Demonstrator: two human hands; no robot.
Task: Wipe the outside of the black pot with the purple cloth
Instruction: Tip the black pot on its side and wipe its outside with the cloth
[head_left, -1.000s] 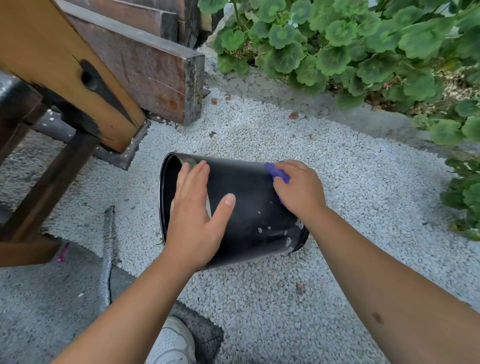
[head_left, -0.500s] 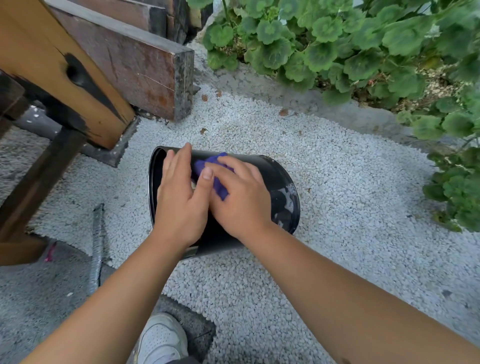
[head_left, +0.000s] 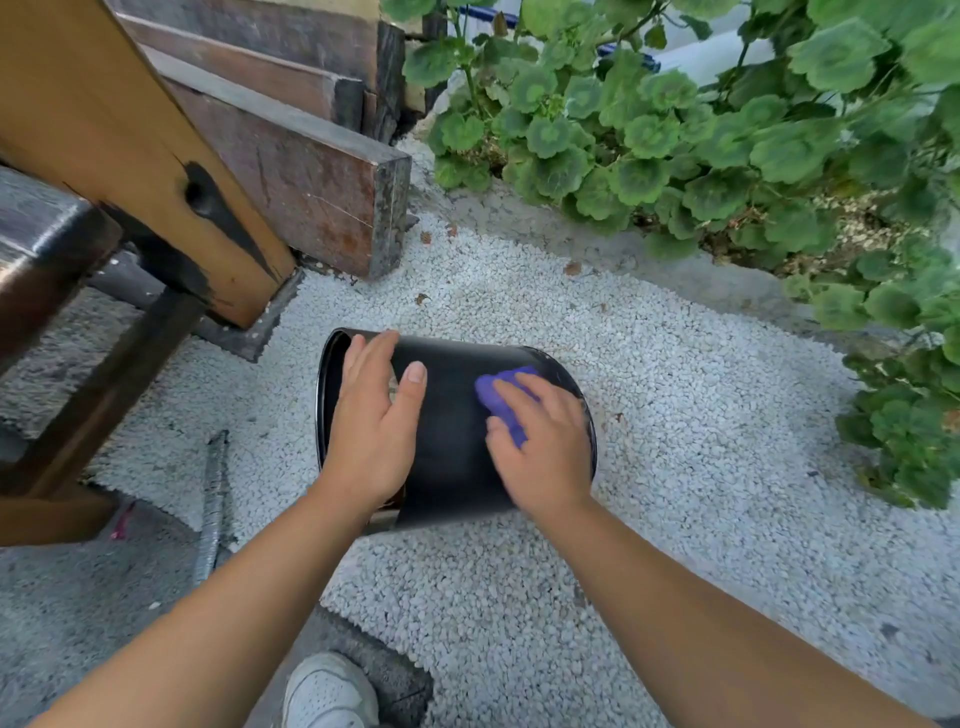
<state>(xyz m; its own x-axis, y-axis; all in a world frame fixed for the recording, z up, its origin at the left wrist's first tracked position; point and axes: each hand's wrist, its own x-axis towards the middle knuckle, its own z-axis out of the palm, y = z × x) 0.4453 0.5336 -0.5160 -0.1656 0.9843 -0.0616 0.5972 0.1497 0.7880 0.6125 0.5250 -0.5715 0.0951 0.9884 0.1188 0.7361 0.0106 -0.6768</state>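
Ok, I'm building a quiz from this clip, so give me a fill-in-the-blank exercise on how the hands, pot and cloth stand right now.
1. The black pot lies on its ____ on the white gravel.
2. The purple cloth is under the ____ hand.
3. The left hand rests near the pot's ____ end.
4. The white shoe is at the ____ edge of the picture.

Missing words: side; right; open; bottom

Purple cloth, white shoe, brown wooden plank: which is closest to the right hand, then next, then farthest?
From the right hand:
1. Purple cloth, under its fingers on the black pot.
2. White shoe, down at the bottom edge.
3. Brown wooden plank, up to the left.
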